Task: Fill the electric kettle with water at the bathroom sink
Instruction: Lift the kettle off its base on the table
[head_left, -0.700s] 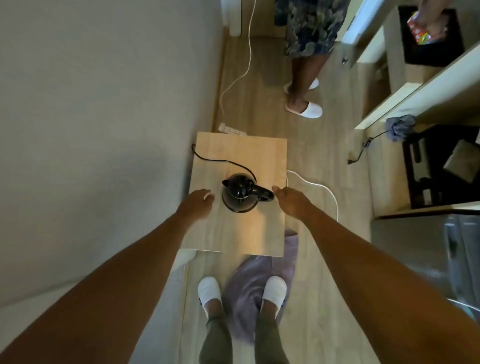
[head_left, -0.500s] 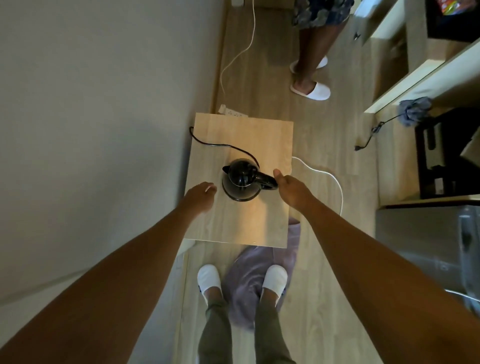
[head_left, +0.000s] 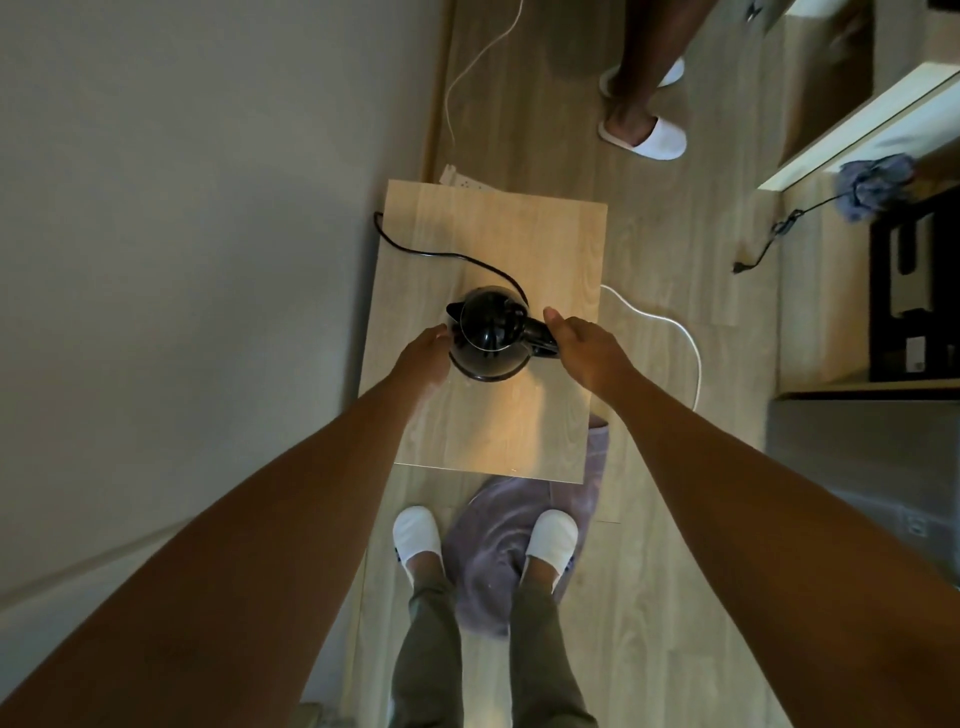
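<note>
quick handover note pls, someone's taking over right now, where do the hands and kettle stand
Left hand: open, against the kettle's spout side.
Right hand: at the handle, grip not clearly closed.
Kettle: upright on the small wooden table, black cord trailing from its base side.
Done: reach only.
Left: lift the kettle, carry it to the sink (not in view), fill it.
</note>
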